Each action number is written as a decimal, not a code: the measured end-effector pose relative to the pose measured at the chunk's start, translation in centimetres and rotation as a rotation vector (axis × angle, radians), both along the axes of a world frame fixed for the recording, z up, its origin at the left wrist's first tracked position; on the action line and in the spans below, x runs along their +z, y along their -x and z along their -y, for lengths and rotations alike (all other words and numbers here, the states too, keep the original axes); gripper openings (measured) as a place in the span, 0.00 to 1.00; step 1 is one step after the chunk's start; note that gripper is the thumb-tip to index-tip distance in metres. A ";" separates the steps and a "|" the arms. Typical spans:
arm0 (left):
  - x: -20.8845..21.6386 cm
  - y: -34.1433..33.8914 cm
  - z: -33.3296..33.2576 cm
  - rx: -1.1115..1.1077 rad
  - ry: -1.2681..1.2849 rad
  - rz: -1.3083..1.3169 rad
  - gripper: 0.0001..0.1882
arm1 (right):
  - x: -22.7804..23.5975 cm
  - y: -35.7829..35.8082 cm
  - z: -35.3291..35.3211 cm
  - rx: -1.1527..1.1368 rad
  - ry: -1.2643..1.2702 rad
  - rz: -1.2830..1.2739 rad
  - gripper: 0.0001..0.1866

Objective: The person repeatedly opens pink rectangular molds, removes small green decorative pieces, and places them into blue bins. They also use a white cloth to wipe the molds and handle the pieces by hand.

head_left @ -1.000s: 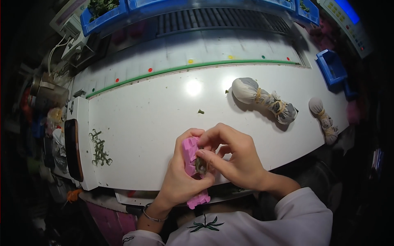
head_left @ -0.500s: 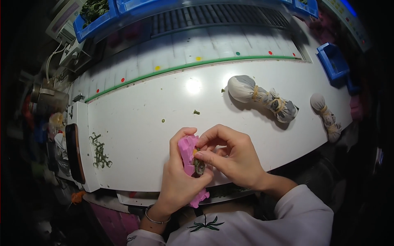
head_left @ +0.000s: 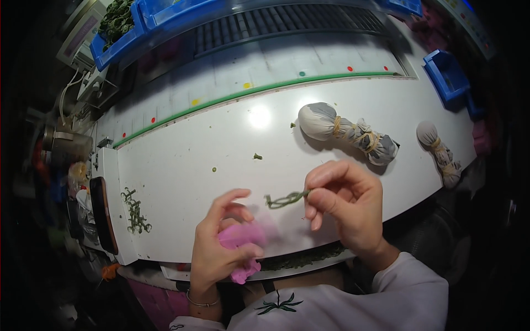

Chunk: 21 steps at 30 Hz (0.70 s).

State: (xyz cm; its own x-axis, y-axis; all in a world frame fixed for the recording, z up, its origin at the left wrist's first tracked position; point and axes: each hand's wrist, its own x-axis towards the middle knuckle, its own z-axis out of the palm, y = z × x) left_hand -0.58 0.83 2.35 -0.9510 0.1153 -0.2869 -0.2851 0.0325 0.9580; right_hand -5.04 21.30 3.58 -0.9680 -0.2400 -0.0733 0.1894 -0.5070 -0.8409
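Observation:
My right hand [head_left: 350, 207] is closed in a pinch on one end of a green, looped plant stem [head_left: 287, 200], which sticks out toward the left over the white table. Lower and to the left, my left hand [head_left: 215, 248] is wrapped round a soft-looking pink block [head_left: 243, 237] with a jagged edge. Its thumb lies across the block, and the index finger is raised off it. Part of the block is smeared by motion. Between the stem and the pink block there is a gap.
A large cloth bundle [head_left: 317, 121] tied with bands lies at right, a smaller tied bundle [head_left: 436, 146] beyond it. Several curled green stems [head_left: 135, 212] lie at left near a phone [head_left: 103, 215]. Blue bins [head_left: 447, 77] stand at the edges. An open drawer [head_left: 309, 260] holds green bits.
My right hand has drawn away to the right with the green stem, which was against the pink block before. My left hand has moved left and down, and its fingers have loosened on the block.

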 end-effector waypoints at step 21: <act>0.9 -1.6 -2.2 0.179 -0.076 -0.295 0.07 | -1.3 -3.9 2.9 -0.190 -0.676 -0.607 0.05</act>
State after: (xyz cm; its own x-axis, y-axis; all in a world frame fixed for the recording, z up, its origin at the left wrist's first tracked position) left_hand 0.99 3.03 3.29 -0.9987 -0.0500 0.0067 0.0101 -0.0676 0.9977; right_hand -1.13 18.42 2.31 -0.9052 -0.1643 0.3920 -0.4157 0.1496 -0.8971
